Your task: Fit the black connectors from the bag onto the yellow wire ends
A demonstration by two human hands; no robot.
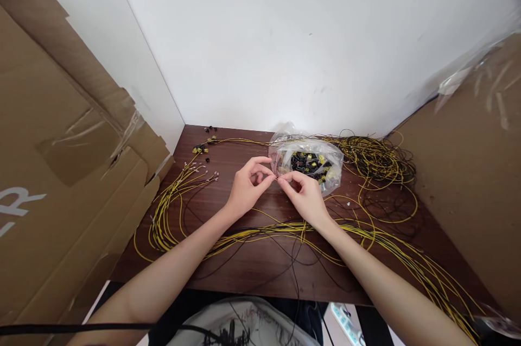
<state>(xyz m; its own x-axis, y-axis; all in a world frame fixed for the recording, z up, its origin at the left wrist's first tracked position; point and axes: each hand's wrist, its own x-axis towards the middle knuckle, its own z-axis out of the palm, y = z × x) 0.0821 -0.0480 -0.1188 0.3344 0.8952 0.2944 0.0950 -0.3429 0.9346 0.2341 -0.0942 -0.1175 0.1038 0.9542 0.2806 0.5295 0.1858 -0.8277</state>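
Observation:
My left hand (249, 186) and my right hand (303, 194) meet fingertip to fingertip above the middle of a dark wooden table (244, 270). Between the pinched fingers sits a very small part, too small to name, perhaps a wire end. Yellow and black wires (285, 229) run across the table beneath my wrists. Just behind my right hand lies a clear plastic bag (311, 158) holding small black and yellow connectors.
A tangled coil of wires (376, 158) lies at the back right. More wires with metal ends (191, 172) fan out on the left. Loose connectors (201, 148) sit near the back left. Cardboard sheets (61, 172) flank both sides; a white wall stands behind.

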